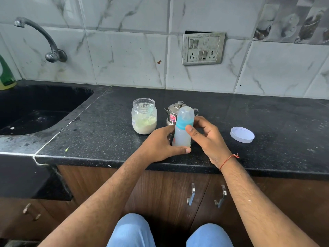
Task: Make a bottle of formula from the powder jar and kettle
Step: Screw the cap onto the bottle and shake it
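Note:
A baby bottle with a blue collar and clear cap stands upright over the black counter, holding cloudy white liquid. My left hand grips its lower body, thumb along the base. My right hand holds its upper part, thumb pressed just under the collar. Behind the bottle stands a small steel kettle, partly hidden by it. To the left stands the open powder jar, with pale powder in its lower part. The jar's white lid lies on the counter to the right.
A dark sink with a curved tap lies at the left, a green bottle at its far edge. A switch and socket plate is on the tiled wall. Wooden cabinet doors with metal handles are below the counter.

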